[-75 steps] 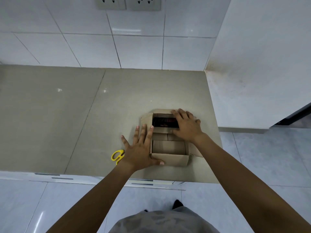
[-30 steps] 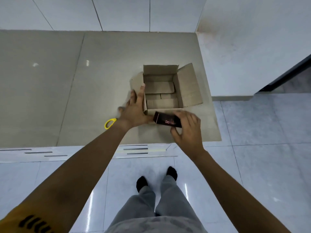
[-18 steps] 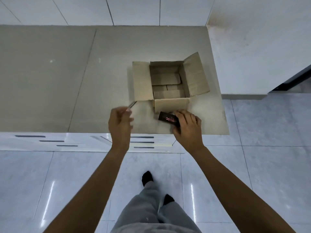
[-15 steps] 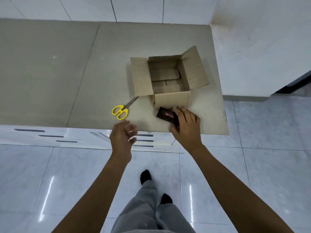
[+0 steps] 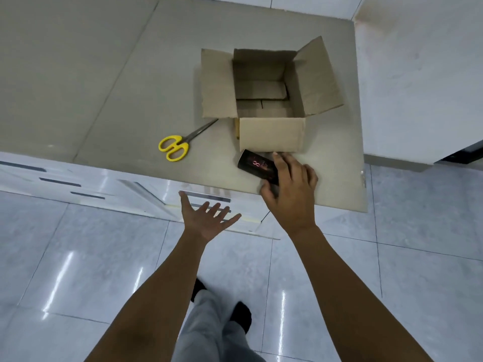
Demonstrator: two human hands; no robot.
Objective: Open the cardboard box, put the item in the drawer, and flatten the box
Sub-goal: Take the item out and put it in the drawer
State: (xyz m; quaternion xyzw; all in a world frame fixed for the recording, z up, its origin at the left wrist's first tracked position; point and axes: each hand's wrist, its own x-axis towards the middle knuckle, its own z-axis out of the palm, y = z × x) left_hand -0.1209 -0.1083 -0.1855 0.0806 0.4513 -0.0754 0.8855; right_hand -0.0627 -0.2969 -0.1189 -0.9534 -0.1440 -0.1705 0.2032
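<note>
my right hand (image 5: 290, 188) grips the small black packet (image 5: 257, 167), pink "8" printed on it, at six o'clock of the open cardboard box (image 5: 269, 100); my left hand (image 5: 206, 218) is spread, holding nothing, before the drawer fronts (image 5: 211, 198).

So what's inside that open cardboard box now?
Nothing but the brown open cardboard box's own folded bottom flaps. Its near wall hides the nearest strip of floor. The dark item lies outside, held by the right hand.

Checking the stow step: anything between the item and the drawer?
Yes: the drawer under the counter edge looks shut. The right hand grips the item on the counter; the left hand, open, reaches toward the drawer front. Nothing else blocks the way.
</note>
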